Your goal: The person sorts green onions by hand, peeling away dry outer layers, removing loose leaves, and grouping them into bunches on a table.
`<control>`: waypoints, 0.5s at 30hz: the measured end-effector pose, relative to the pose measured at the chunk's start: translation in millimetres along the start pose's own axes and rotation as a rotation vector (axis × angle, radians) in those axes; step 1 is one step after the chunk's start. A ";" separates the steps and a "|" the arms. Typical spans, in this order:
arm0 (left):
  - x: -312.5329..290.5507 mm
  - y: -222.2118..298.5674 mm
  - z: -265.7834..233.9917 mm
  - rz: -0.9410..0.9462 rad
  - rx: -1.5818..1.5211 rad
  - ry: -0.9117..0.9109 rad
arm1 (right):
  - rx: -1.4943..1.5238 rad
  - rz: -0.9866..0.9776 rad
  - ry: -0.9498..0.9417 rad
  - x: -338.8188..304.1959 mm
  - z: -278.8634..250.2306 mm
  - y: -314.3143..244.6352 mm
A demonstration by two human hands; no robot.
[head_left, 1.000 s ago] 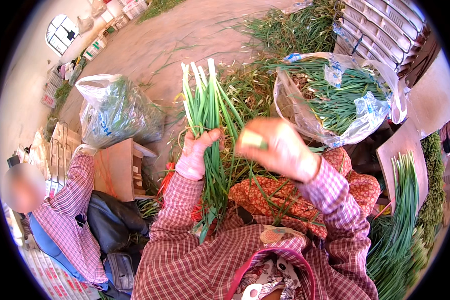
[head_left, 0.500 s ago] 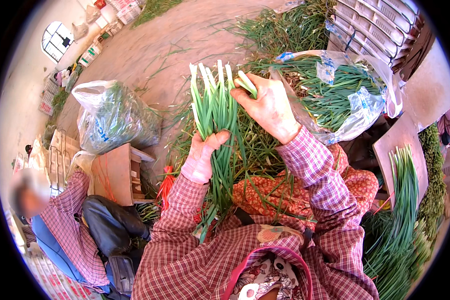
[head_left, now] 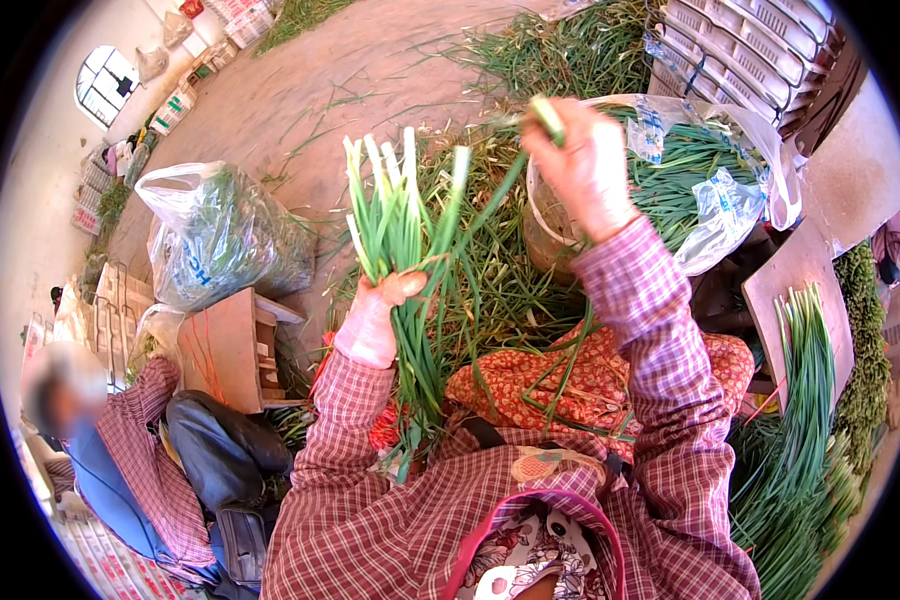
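My left hand point(head_left: 380, 310) is closed round a bunch of chive-like green stalks point(head_left: 398, 215). Their white ends point up, and the long leaves hang below my fist toward my lap. Off to the right and farther away, my right hand point(head_left: 580, 165), blurred by motion, grips a thick pale-green stalk point(head_left: 548, 118) by its white end. A long leaf trails from it down toward the bunch. Under both hands lies a heap of loose green and yellowed leaves point(head_left: 500, 270). Red patterned cloth point(head_left: 610, 375) covers my lap, with some leaves lying across it.
An open plastic bag point(head_left: 725, 215) of green stalks lies right of my right hand. Neat stalks point(head_left: 808, 360) rest against a board at the far right. A filled plastic bag point(head_left: 230, 245) and wooden box point(head_left: 220, 350) are on the left, near a seated person point(head_left: 130, 460). White crates point(head_left: 740, 60) stand behind.
My right hand has moved up and right, away from the bunch, drawing a stalk with it. My left hand has shifted slightly left and down, still holding the bunch.
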State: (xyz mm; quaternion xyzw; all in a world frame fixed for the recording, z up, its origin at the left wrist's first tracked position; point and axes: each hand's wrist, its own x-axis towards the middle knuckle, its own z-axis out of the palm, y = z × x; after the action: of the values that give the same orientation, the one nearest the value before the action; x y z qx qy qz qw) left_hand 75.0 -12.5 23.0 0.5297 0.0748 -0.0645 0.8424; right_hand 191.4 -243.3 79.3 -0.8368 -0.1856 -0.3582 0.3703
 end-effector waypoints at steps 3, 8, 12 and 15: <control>-5.7 0.9 -20.6 0.099 0.128 0.016 | -0.061 0.208 0.071 19.5 -37.1 38.0; -1.8 -2.9 -8.8 0.148 0.077 0.076 | -0.019 0.040 -0.006 -2.1 -15.2 28.6; 0.5 -4.9 -0.4 0.063 0.121 -0.017 | 0.404 0.109 -0.248 -21.6 17.1 -35.6; 1.9 -4.4 9.5 0.096 0.223 -0.020 | 0.611 0.222 -0.213 -29.5 32.9 -26.5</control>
State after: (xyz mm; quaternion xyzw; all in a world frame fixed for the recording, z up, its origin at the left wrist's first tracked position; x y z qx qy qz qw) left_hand 76.6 -23.0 22.8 0.6226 0.0333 -0.0370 0.7810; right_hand 171.4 -202.5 55.0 -0.7349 -0.2300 -0.1539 0.6191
